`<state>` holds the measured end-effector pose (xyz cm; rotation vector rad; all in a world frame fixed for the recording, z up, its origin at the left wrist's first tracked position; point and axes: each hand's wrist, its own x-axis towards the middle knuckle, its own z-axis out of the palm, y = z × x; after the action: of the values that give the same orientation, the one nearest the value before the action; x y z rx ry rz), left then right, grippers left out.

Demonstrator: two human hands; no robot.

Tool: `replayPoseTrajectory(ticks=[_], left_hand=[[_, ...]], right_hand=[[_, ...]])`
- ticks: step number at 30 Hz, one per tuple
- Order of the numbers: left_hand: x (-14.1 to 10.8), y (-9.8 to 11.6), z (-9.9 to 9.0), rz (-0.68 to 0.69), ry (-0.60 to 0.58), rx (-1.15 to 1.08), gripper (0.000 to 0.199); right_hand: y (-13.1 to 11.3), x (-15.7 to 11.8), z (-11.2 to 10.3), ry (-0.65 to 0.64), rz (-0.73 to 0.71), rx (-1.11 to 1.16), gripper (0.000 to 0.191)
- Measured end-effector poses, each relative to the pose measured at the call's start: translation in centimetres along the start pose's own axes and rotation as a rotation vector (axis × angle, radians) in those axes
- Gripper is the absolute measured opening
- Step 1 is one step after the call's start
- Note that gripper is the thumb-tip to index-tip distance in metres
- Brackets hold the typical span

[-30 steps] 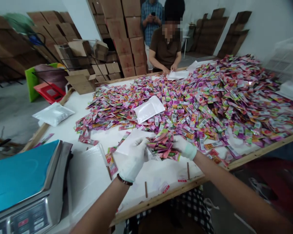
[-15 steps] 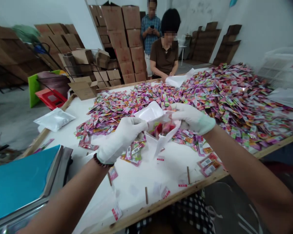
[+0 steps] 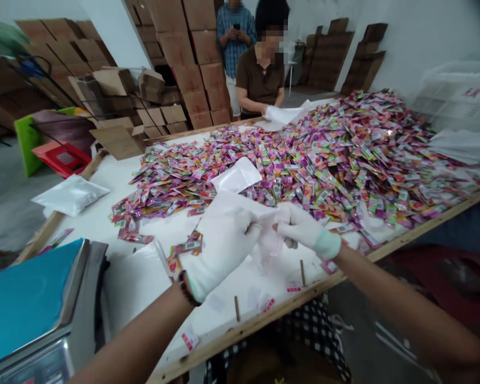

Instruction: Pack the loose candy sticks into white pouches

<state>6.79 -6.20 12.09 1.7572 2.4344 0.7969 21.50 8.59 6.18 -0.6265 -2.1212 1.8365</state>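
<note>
Head view: A wood-edged table spreads across a carton-stacked room, banked with a broad heap of colourful sachets rising toward the right. Across it, a co-worker in a brown shirt handles white packaging. At near left stands a blue-topped scale; beyond it, a plump white bag lies at the table's edge. In the centre, a worker's gloved hands grasp a white pouch on the near side of the heap. The left hand is curled, pinching the pouch's edge; the right hand grips it opposite, thumb against fingers. The pouch sits between them, its long axis appearing to slant from beyond the left hand toward the near right. The left hand overlaps more of it; white glove against white pouch blurs the outline, and any contents are hidden. Small red-and-white labels dot the tabletop below.
</note>
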Motion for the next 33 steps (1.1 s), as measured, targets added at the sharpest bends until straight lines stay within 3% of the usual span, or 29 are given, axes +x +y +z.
replayPoseTrajectory(ticks=[2, 3, 5, 7, 11, 16, 20, 25, 27, 30, 33], left_hand=[[-1.0, -2.3, 4.1, 0.028, -0.139, -0.061, 0.018], [-1.4, -3.5, 5.6, 0.036, -0.151, -0.094, 0.018], [-1.8, -5.6, 7.4, 0.045, -0.105, -0.084, 0.024], [-1.7, -7.2, 8.2, 0.062, -0.044, 0.036, 0.031], [-1.0, -7.9, 10.9, 0.116, -0.119, 0.28, 0.041], [-0.8, -7.2, 15.0, 0.211, -0.199, 0.378, 0.046], [-1.0, -7.2, 15.8, 0.341, -0.26, 0.373, 0.039], [-2.1, -5.7, 17.5, 0.217, -0.202, 0.408, 0.039], [-2.5, -5.6, 17.8, 0.214, -0.165, 0.367, 0.038], [-2.7, -7.3, 16.8, 0.367, -0.196, 0.271, 0.031], [-2.8, -10.0, 14.9, 0.546, -0.316, 0.218, 0.028]], right_hand=[[5.2, -1.1, 1.2, 0.033, 0.156, -0.109, 0.03], [7.3, -1.8, 1.6, 0.09, 0.168, -0.188, 0.033], [10.0, -3.4, 1.8, 0.233, 0.136, -0.369, 0.039], [11.2, -5.0, 1.8, 0.276, 0.004, -0.509, 0.033], [12.1, -6.3, 2.3, 0.0, -0.318, -0.68, 0.026], [13.7, -4.6, 3.1, -0.277, -0.437, -0.936, 0.027], [13.7, -2.1, 3.2, -0.398, -0.405, -1.044, 0.017], [11.7, -0.5, 3.7, -0.499, -0.381, -1.181, 0.016], [10.2, -1.6, 3.6, -0.454, -0.409, -1.188, 0.016], [7.5, -4.9, 2.9, -0.341, -0.411, -0.99, 0.011], [6.0, -7.8, 2.0, -0.444, -0.415, -0.612, 0.011]])
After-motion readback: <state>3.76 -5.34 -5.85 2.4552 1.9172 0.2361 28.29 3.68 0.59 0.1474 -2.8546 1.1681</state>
